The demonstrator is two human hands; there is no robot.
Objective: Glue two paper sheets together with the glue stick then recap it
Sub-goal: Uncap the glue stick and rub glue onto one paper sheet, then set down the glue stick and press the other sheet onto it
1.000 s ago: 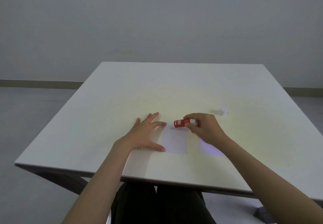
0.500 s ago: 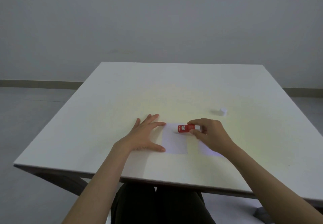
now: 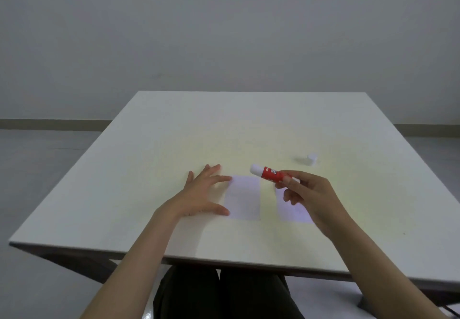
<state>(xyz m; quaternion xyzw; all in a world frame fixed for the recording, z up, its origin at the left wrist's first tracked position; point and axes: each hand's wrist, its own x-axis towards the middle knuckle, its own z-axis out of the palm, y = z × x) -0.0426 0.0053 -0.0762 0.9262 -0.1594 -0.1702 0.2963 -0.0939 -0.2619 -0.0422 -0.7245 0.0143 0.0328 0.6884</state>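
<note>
Both hands are over the near half of the white table (image 3: pixel 149 169). The left hand (image 3: pixel 199 195) lies flat with fingers spread, grasping nothing; its index fingertip and thumb tip touch the left edge of a small white paper sheet (image 3: pixel 242 198) that lies flat on the tabletop. The right hand (image 3: pixel 308 198) pinches a red glue stick (image 3: pixel 270 174) between thumb and fingers, holding it above the table, tilted, with its uncapped white tip pointing far and to the left, above the far right corner of that sheet. A second paper sheet (image 3: pixel 295 213) lies just right of the first, a narrow strip of table between them, partly hidden under the right hand. The white cap (image 3: pixel 311 160) stands alone farther right and farther back, well apart from both sheets. Dark trousers show below the table's near edge.
</note>
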